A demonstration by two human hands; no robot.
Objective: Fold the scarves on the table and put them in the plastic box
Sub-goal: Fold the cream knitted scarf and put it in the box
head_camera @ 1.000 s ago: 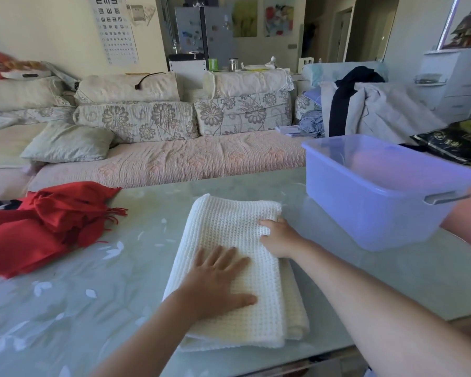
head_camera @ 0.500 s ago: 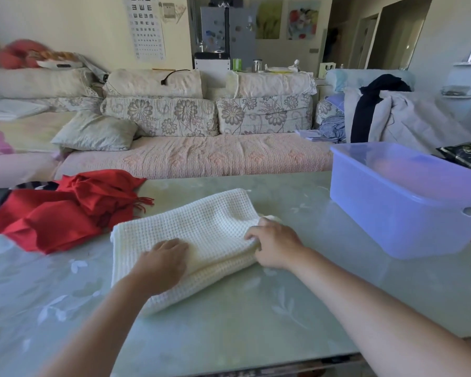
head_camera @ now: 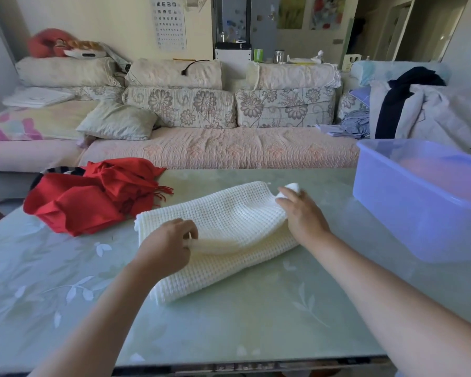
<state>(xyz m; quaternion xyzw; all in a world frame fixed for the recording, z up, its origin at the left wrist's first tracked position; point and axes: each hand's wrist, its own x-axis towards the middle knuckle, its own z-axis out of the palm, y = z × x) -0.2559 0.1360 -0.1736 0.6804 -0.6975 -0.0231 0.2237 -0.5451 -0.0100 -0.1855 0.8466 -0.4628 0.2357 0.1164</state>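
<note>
White scarf: folded into a thick pad, lying on the tabletop to the left of the plastic box, close but not touching it.
Left hand: grasping the scarf edge farthest from the box and lifting the top layer a little.
Right hand: holding the scarf end nearest the box; a white corner pokes out past the fingers.
What changed: a second ago both hands lay flat on the scarf, and it pointed away from the person. Now it is turned sideways and both hands have hold of it.
What that means: I think the patting is done. One more fold, or the lift into the box, comes next.
Red scarf: far to the left of the box, in a heap, not folded yet.
Hard to see: the fingertips hide in the cloth. The cloth by the left hand is blurry. The box is cut off at the edge, and I cannot tell if anything is in it.
</note>
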